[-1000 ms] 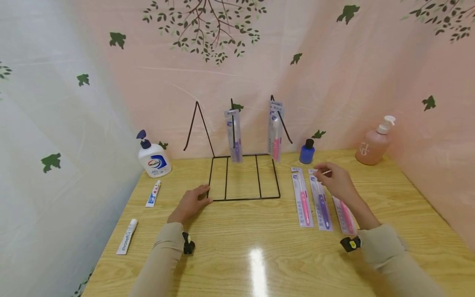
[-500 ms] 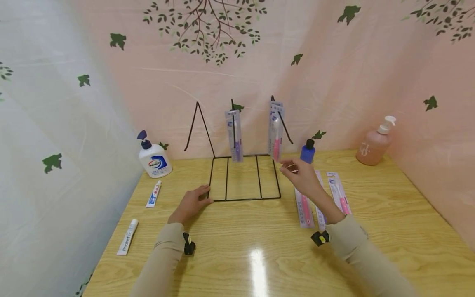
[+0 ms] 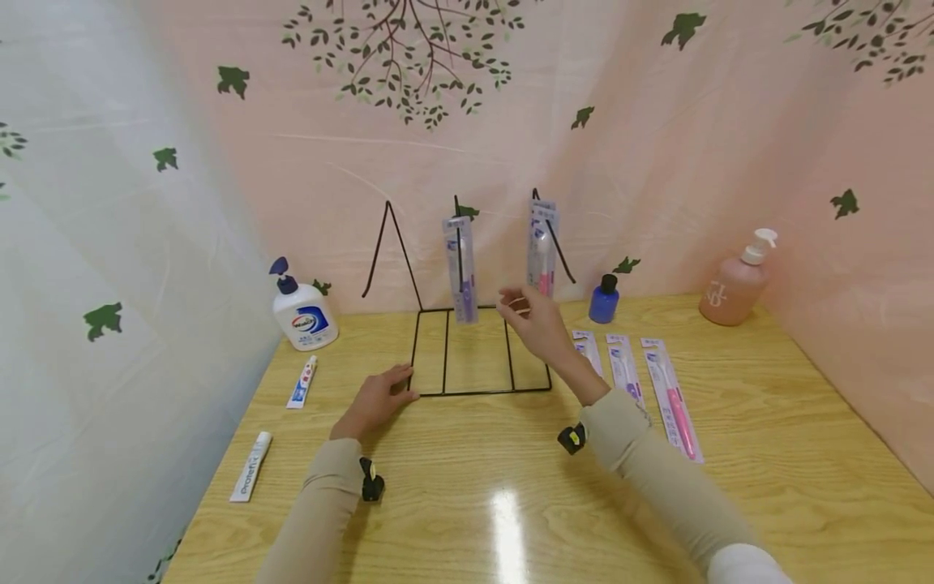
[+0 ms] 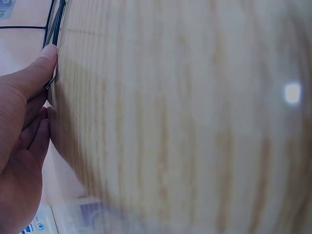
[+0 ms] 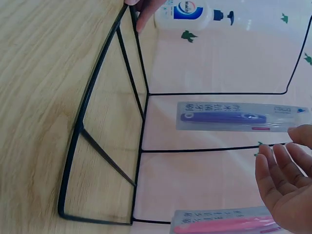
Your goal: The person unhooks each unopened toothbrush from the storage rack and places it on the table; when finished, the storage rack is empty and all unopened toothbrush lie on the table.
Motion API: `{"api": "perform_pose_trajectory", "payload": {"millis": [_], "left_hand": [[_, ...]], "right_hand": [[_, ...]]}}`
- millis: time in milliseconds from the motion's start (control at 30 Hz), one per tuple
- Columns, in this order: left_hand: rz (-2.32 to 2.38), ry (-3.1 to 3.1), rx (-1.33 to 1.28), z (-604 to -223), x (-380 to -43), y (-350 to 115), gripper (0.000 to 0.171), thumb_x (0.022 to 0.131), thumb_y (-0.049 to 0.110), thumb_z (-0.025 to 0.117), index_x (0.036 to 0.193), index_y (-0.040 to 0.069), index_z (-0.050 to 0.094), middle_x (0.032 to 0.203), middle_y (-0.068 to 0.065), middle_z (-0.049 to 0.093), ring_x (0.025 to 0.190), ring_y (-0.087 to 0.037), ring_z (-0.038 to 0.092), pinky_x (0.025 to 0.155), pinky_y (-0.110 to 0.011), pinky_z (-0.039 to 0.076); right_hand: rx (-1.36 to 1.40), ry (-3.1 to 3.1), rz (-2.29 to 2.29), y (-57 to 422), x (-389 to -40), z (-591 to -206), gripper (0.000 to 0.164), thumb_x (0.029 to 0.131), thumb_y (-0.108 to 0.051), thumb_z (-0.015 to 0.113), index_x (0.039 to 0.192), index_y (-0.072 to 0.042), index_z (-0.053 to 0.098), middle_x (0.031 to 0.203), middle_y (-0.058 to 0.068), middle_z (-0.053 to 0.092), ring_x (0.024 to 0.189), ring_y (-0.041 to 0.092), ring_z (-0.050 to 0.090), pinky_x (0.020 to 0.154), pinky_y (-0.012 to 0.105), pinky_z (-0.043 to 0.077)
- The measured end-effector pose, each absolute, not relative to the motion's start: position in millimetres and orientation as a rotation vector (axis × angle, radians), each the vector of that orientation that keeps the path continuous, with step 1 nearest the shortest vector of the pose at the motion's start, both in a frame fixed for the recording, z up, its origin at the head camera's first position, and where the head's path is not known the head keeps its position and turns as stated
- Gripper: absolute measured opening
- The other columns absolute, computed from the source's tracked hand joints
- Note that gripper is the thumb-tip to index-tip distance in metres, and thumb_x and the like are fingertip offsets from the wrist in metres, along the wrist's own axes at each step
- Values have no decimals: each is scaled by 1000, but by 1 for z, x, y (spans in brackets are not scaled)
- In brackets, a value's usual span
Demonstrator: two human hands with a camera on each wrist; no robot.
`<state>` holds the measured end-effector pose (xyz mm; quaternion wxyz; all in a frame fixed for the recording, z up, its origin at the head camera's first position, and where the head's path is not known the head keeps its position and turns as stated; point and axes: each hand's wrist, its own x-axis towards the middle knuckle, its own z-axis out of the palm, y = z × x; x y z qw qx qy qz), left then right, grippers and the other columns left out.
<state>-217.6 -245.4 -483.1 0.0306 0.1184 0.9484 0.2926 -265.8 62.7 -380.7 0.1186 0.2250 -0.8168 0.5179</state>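
The left hand [image 3: 372,404] pinched the rack's [image 5: 81,126] front-left corner; the right [image 3: 536,326], holding nothing, fingers loosely bent, was just beside the hung purple brush [image 3: 467,280]. Hanging appeared partly done: pink brush [image 3: 541,255] also up, left hook [image 3: 376,243] bare, three packs [image 3: 679,412] remaining toward the desk's [image 3: 438,511] right edge.

On the bench [image 3: 438,503], the rack [image 3: 446,349] stands just beyond the left hand [image 3: 374,399], rightward; toothbrush packs [image 3: 468,268] hang on it beyond the right hand [image 3: 540,326]. Three more packs [image 3: 623,365] lie to that hand's right, two tubes [image 3: 251,466] left of the left hand.
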Motion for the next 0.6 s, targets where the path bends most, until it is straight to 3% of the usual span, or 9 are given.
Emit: {"api": "perform_pose_trajectory", "payload": {"millis": [333, 600], "left_hand": [[896, 2942, 408, -482, -218, -245, 56, 92, 25, 65, 141, 4, 47, 147, -15, 43, 137, -36, 37, 113, -51, 31], [884, 2930, 368, -483, -218, -246, 57, 92, 27, 65, 142, 6, 47, 149, -13, 42, 138, -35, 36, 114, -51, 30]], "right_hand": [[601, -2340, 1589, 37, -294, -377, 30, 94, -15, 61, 121, -2, 58, 112, 18, 64, 100, 27, 62, 89, 38, 54], [551, -2356, 1653, 24, -306, -368, 35, 97, -26, 58, 127, -9, 55, 116, 5, 62, 110, 22, 58, 97, 37, 50]]}}
